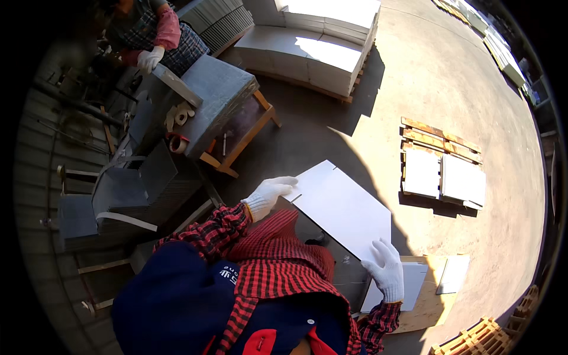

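White panel (343,207) is in front of the body, between left grip (269,198) and right grip (386,272). The left grip is grasping its left corner; the right grip touches its near right corner, but whether it clasps I cannot tell. It seems the step is positioning this single panel; the next move probably calls for supporting both ends. Farther out, I count two white piles (463,178) on one pallet (438,136), one counter (222,80) and one co-worker (151,56).

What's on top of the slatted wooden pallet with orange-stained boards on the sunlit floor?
White rectangular panels lie side by side across the near part of the pallet, whose far end shows. What lies directly beneath the panels is covered.
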A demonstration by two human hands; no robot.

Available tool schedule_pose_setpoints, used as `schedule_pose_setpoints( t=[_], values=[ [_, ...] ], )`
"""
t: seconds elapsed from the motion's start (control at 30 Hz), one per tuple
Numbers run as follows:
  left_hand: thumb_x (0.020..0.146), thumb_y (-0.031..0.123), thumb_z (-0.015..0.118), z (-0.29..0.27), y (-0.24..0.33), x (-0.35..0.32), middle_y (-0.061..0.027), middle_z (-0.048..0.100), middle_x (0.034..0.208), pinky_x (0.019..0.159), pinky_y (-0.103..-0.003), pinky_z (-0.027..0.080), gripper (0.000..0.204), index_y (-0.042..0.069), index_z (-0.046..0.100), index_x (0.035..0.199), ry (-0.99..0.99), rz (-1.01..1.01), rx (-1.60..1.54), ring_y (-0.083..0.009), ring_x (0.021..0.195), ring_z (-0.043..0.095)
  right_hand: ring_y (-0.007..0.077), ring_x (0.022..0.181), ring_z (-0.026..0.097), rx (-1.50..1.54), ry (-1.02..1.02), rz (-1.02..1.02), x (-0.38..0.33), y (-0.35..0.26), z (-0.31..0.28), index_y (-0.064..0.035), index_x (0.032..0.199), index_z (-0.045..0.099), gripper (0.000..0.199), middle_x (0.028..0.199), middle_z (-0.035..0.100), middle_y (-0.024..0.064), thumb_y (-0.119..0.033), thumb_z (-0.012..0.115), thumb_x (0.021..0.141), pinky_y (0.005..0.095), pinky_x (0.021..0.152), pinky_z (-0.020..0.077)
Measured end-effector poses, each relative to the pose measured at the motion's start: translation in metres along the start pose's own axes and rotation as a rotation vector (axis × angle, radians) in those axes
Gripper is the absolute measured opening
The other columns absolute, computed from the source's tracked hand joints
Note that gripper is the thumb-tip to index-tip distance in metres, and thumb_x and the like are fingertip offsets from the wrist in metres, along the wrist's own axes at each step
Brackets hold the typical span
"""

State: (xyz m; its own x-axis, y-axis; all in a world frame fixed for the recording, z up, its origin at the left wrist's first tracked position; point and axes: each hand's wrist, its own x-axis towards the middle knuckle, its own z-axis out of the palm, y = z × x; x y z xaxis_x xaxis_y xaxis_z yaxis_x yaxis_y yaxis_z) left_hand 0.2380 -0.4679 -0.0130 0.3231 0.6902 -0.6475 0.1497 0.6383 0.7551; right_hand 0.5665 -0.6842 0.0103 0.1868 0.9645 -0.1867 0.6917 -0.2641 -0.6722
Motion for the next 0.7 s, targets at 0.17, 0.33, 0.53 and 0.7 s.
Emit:
schedule_pose_setpoints(
  t=[0.17, 0.33, 0.53, 0.7],
  values=[
    [0.092, 0.010, 0.055, -0.026, -0.021, -0.054, -0.0145, 0.064, 0.125, 0.094, -0.040, 0.054, 0.045, -0.001, 0.058, 0.135, 0.270, 0.046, -0.492, -0.0236, 0.112, 0.063, 0.0317, 0.093, 0.070, -0.349, -0.216, -0.418, 0.085, -0.081, -0.033, -0.0085, 0.119, 0.068, 0.063, 0.102, 0.073, 0.0118, -0.037, 0.089, 0.067, 0.0410, 0.081, 0.0554],
    [0.100, 0.021, 0.054, -0.065, -0.022, -0.101, -0.0127, 0.067, 0.121, 0.087, -0.042, 0.058, 0.039, 0.003, 0.058, 0.133, 0.507, 0.122, -0.732, -0.0237, 0.101, 0.069, 0.0284, 0.073, 0.068, -0.730, -0.159, -0.919, 0.193, -0.147, -0.003, -0.0177, 0.103, 0.066, 0.020, 0.084, 0.069, 0.0046, -0.016, 0.071, 0.084, 0.0398, 0.061, 0.0531],
    [0.104, 0.052, 0.045, -0.178, 0.052, -0.147, -0.0115, 0.073, 0.085, 0.079, -0.037, 0.057, 0.057, 0.004, 0.066, 0.126, 0.694, 0.254, 0.336, -0.0245, 0.084, 0.072, 0.0202, 0.065, 0.068, -0.534, -0.297, -1.115, 0.309, -0.298, 0.020, -0.0207, 0.092, 0.074, 0.007, 0.075, 0.069, -0.0004, -0.021, 0.068, 0.088, 0.0348, 0.057, 0.0522],
    [0.095, 0.058, 0.059, -0.276, 0.135, -0.172, -0.0126, 0.064, 0.132, 0.102, -0.042, 0.049, 0.061, 0.009, 0.063, 0.132, 0.961, 0.467, 0.928, -0.0321, 0.120, 0.062, 0.0217, 0.070, 0.070, -0.612, -0.480, -0.835, 0.368, -0.435, 0.045, -0.0122, 0.110, 0.078, 0.027, 0.083, 0.074, 0.0094, -0.023, 0.066, 0.088, 0.0325, 0.070, 0.0571]
  ],
)
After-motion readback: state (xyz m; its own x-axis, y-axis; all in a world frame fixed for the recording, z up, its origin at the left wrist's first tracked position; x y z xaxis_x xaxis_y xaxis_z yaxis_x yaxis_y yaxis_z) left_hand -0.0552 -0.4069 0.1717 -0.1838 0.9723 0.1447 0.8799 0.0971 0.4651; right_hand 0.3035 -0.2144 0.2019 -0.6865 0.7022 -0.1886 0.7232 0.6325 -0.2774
